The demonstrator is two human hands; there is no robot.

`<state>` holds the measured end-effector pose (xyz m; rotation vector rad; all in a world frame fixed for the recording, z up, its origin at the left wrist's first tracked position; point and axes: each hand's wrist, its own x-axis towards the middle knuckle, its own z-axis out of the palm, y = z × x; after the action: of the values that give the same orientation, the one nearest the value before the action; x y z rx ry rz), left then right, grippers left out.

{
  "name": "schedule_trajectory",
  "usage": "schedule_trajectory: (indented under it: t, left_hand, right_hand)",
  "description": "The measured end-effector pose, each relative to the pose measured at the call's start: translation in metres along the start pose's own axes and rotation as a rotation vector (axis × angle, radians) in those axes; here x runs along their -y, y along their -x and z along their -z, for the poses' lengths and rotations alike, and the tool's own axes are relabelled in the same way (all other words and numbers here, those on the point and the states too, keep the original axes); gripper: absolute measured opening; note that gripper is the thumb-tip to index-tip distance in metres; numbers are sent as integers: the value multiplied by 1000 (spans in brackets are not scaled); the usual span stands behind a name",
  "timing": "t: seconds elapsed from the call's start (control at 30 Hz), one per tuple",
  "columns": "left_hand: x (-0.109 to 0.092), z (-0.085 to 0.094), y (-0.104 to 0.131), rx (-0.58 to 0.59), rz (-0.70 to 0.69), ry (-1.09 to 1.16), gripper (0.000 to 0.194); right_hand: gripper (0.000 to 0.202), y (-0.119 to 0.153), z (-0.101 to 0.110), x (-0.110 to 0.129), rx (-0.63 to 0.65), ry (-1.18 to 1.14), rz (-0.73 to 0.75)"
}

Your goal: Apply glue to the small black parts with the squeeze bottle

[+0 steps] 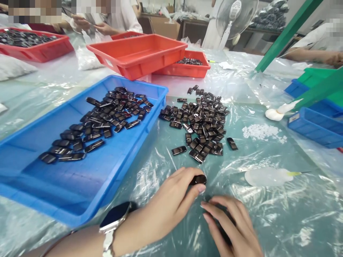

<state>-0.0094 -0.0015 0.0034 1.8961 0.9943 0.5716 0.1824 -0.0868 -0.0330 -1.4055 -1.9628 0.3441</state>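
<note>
My left hand (177,194), with a watch on its wrist, pinches a small dark glossy part (198,179) between thumb and fingers above the plastic-covered table. Close by on the right, my right hand (230,225) has its fingers apart and slightly curled, and no part shows between them. Beyond my hands lies a pile of similar dark parts (203,121). A blue tray (128,160) on the left holds many more of them. To the right are a white squeeze bottle (268,177) with a thin tip and a scatter of small white pieces (262,132).
Red trays (136,53) stand at the back, one resting tilted on another. Blue bins (316,125), a green post (286,37) and a small white bottle (276,114) are on the right. A fan (235,14) and several people are beyond the table.
</note>
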Motion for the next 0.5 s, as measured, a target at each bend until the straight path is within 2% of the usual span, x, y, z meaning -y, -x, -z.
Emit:
schedule_trajectory:
  t: [0.07, 0.17, 0.33, 0.5]
  left_hand:
    - [2, 0, 0, -1, -7, -23, 17]
    - [3, 0, 1, -10, -57, -53, 18]
    - [2, -1, 2, -5, -191, -134, 16]
    - [2, -2, 2, -73, -364, -224, 19]
  right_hand:
    - [26, -5, -3, -2, 88, -78, 11]
    - [26, -13, 0, -8, 122, -189, -45]
    - [13, -24, 4, -3, -13, -536, -314]
    - [12, -33, 1, 13, -33, -969, -563]
